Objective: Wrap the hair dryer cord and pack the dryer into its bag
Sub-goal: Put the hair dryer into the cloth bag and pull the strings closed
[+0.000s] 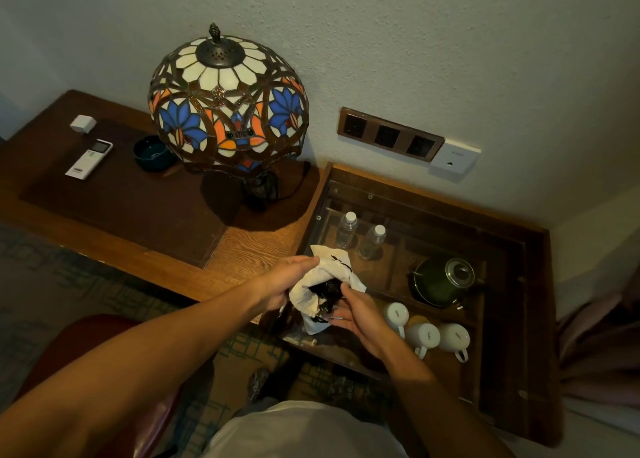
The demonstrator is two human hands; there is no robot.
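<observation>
While the white bag (320,284) is gripped by the left hand (280,281), fingers curled on its cloth, the black dryer (327,293) (partly inside) is cupped by the right hand (356,313) above the desk edge (242,249).

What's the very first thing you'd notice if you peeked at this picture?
The big stained-glass lamp with blue and orange flowers, glowing on the wooden desk by the wall. Next, in the middle, the left hand and right hand holding a white bag with something black inside.

White bag (313,293), black dryer (327,293), green kettle (438,281), lamp shade (228,102) with blue and orange flowers.
</observation>
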